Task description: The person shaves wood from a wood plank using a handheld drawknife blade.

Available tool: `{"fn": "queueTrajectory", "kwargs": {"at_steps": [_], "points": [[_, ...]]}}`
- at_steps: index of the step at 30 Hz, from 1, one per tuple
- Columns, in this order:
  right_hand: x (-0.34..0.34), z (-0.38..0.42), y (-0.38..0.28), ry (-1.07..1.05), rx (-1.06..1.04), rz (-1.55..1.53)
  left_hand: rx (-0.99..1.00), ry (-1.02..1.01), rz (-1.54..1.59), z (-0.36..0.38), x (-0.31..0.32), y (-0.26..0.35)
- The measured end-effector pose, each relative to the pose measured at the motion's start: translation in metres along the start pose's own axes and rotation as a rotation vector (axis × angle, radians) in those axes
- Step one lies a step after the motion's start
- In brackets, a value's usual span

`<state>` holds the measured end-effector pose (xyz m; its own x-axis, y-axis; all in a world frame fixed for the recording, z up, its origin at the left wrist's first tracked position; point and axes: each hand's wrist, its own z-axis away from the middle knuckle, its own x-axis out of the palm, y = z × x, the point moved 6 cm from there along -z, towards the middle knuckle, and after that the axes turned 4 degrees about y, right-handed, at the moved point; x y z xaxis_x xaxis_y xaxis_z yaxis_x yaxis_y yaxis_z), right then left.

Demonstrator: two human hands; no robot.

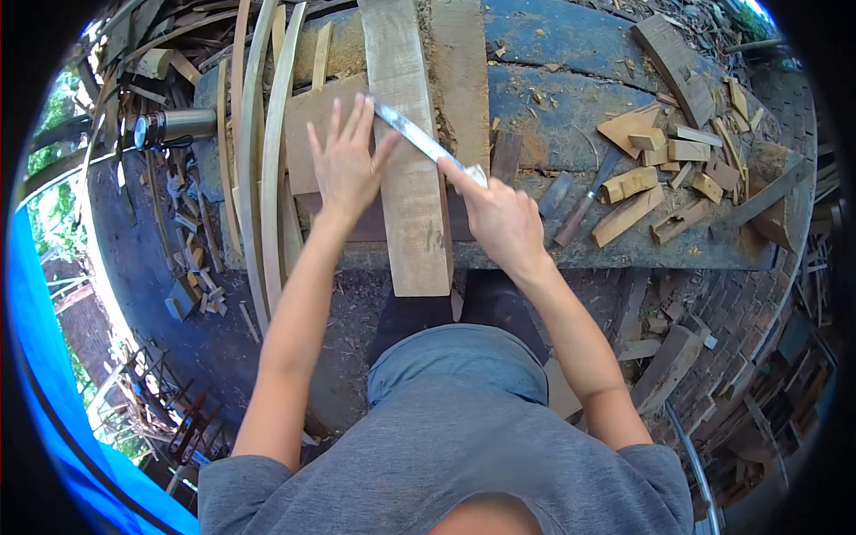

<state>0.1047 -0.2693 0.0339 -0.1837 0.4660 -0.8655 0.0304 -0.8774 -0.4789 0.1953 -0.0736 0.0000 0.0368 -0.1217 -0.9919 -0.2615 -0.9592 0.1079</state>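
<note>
A long pale wooden board [412, 205] lies lengthwise on the workbench, its near end past the bench's front edge. My right hand [506, 221] is closed on the handle end of a flat metal tool [412, 134], index finger stretched along it. The tool lies slantwise over the board, its far end pointing up and left. My left hand [346, 165] has its fingers spread, with the fingertips beside the tool's far end. Whether they touch the metal cannot be made out. Part of the handle is hidden by my right hand.
Long curved wooden strips [274, 143] lie left of the board, beside a metal flask [178, 127]. Right of it are a chisel-like tool [588, 198], small wood blocks [629, 184] and a saw blade [762, 196]. A thick offcut [673, 69] lies at the back right.
</note>
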Motion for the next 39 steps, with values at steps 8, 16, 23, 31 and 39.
{"fn": "queueTrajectory", "kwargs": {"at_steps": [8, 16, 23, 31, 39], "points": [[-0.014, 0.072, 0.006, -0.157, -0.017, 0.018, 0.029, -0.130, 0.026, 0.077, -0.026, 0.033], [0.010, -0.021, 0.006, 0.150, 0.013, -0.040, 0.060, 0.004, 0.002, -0.019, 0.005, -0.007], [-0.003, 0.046, 0.006, -0.084, 0.063, -0.006, 0.063, -0.047, 0.049, 0.033, -0.001, 0.019], [0.010, -0.041, 0.006, 0.131, 0.055, -0.018, 0.083, -0.017, 0.070, -0.052, 0.007, -0.007], [-0.012, 0.007, 0.006, 0.055, 0.069, 0.058, 0.086, 0.006, 0.047, -0.011, 0.008, 0.019]]}}
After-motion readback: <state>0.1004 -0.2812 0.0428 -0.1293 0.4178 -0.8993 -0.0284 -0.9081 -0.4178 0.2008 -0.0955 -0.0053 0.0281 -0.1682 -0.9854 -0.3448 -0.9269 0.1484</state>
